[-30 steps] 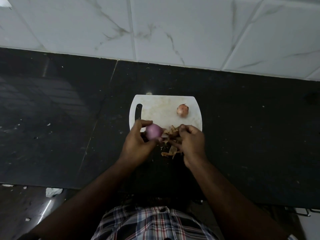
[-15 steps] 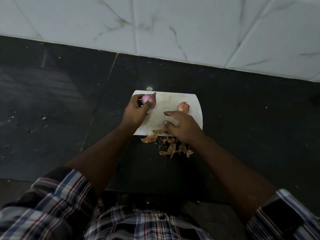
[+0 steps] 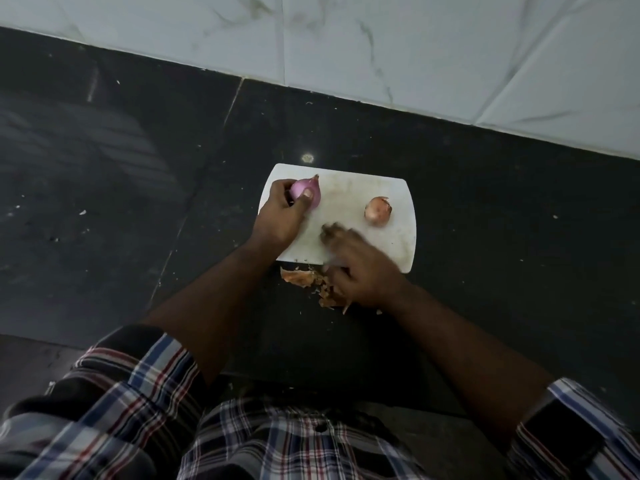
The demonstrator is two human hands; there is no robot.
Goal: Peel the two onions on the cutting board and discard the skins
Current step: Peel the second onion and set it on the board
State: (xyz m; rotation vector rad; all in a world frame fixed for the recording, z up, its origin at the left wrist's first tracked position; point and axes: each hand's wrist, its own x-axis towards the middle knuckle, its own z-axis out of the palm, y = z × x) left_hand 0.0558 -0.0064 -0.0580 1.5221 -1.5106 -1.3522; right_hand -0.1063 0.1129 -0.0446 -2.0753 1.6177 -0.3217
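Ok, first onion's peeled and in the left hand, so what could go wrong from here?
The skins lie on the dark counter by the cutting board's near edge; the blurred right hand above them could scatter them toward the counter edge. The peeled onion, pinched only in the left hand's fingers, may roll once released. The second onion is unpeeled.

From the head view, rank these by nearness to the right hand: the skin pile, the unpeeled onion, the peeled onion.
From the right hand:
1. Skin pile, touching it, just off the board's near edge.
2. Unpeeled onion, on the board's right side.
3. Peeled onion, far left corner, in the left hand.
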